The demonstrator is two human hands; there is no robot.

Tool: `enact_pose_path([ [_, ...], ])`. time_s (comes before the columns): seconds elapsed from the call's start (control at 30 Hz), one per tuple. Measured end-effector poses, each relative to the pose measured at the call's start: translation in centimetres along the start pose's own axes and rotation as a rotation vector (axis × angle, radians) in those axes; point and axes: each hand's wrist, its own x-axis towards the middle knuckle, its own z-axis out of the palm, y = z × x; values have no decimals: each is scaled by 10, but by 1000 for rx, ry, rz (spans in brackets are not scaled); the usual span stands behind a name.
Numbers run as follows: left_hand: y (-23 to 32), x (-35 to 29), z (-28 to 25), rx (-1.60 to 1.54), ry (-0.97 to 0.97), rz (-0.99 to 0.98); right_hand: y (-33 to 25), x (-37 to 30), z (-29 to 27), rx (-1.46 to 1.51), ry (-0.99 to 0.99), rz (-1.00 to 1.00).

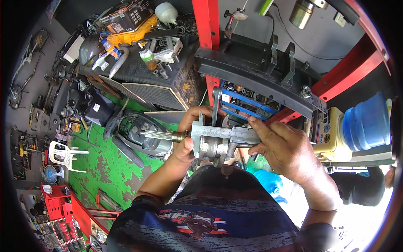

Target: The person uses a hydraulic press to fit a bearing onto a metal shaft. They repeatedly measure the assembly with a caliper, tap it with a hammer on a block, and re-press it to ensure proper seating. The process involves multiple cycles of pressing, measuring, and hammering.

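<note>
A metal crankshaft (212, 150) is held up in front of my chest. Its splined shaft end points left, and its connecting rod (216, 105) stands out toward the far side. My left hand (183, 150) is closed around the crankshaft's left part, its thumb on the near side and some fingers hidden behind. Across the crank webs lies a steel vernier caliper (224, 132), its jaws set about the webs; exact contact is hard to make out. My right hand (283, 145) grips the caliper's beam at its right end, with thumb and fingers pressed on it.
Just beyond my hands stands a red press frame (205, 25) with a black crossbeam (256, 82). Below the beam is a blue crate (247, 110) of metal parts. A cluttered cabinet (147, 75) is far left, a scooter (145, 134) left, and another person (363, 187) right.
</note>
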Motion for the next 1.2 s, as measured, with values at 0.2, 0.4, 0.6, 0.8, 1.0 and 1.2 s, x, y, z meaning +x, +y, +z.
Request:
enact_pose_path([
  [0.2, -1, -1, -2, 10, -2, -3, -1, 0, -2, 21, -4, 4],
  [0.4, 0, -2, 2, 23, 17, -9, 1, -3, 1, -8, -7, 14],
  [0.6, 0, -2, 4, 24, 28, -9, 2, -4, 1, -13, -9, 11],
  [0.8, 0, -2, 7, 8, 36, -32, 3, -6, 2, -17, -7, 13],
  [1.0, -2, -3, 5, 36, 32, -29, 5, -7, 3, -1, -6, 9],
  [1.2, -10, -11, -7, -69, 87, -149, 1, 3, 22, 339, 24, 367],
])
